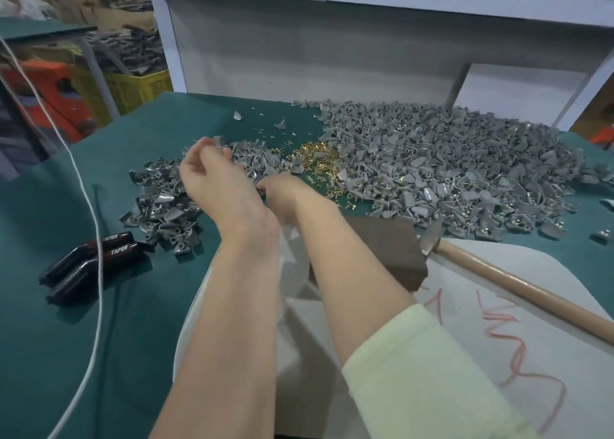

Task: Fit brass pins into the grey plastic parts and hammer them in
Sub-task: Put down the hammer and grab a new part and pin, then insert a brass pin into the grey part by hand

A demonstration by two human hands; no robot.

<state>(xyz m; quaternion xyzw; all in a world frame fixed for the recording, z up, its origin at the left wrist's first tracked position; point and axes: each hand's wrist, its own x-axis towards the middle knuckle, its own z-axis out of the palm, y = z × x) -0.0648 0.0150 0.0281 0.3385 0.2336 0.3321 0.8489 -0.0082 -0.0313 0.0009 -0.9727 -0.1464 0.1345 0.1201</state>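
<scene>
**Part in One Hand, Pins Beside the Other, Hammer Parked**

Held left hand (pixel 212 176) raised over the small heap (pixel 166 206), fingertips pinched together on what looked like one grey part (pixel 218 139), presumably lifted clear for pinning. Set right hand (pixel 282 192) low at the heap's edge, just beside the brass pins (pixel 315 159), fingers curled under and hidden. Could not tell whether clamped on a pin or on nothing. Found the pins loose on the green table (pixel 40 355), between the small heap and the large pile (pixel 448 173), probably so either hand could draw from both. Left the hammer (pixel 518 285) lying unheld, head against the brown block (pixel 375 249), likely the striking base, over a white sheet (pixel 581 388). Noted black-handled tools (pixel 89 259) and a white cord (pixel 83 189) to the left, apart from the work.
</scene>
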